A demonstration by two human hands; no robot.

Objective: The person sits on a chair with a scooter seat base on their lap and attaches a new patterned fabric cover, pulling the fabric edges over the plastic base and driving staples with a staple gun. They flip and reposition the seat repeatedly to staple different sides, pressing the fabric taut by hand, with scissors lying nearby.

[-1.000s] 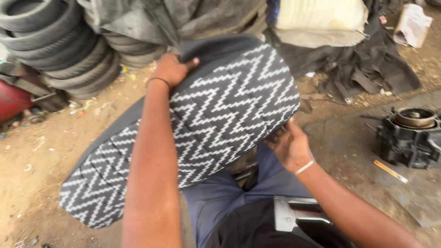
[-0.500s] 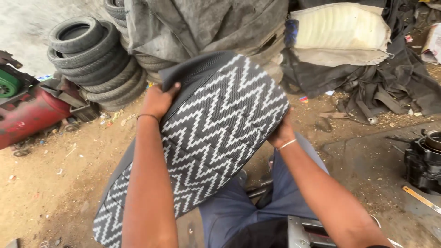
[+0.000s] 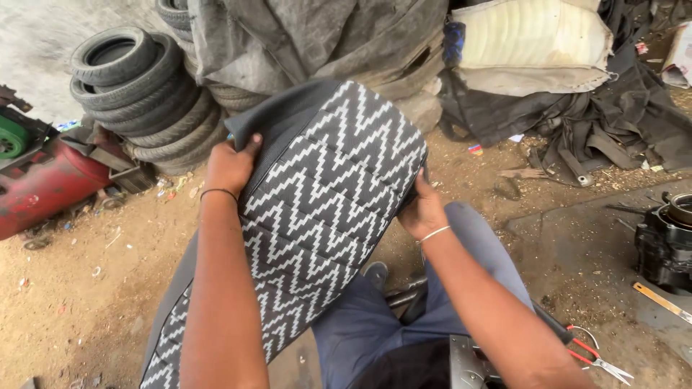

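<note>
A long padded seat cover with a black and white zigzag pattern stands tilted in front of me, its top end raised and its lower end near the ground. My left hand grips its upper left edge, thumb over the grey side panel. My right hand grips its right edge from behind, fingers hidden by the cover. Below the cover are my legs in blue-grey trousers.
A stack of tyres stands at the far left beside a red machine. Grey tarpaulin and a pale seat cushion lie behind. An engine part sits at the right. Red-handled pliers lie on the ground.
The cover has been lifted more upright and drawn closer to me. My right hand has moved up from the lower edge to the right side of the cover.
</note>
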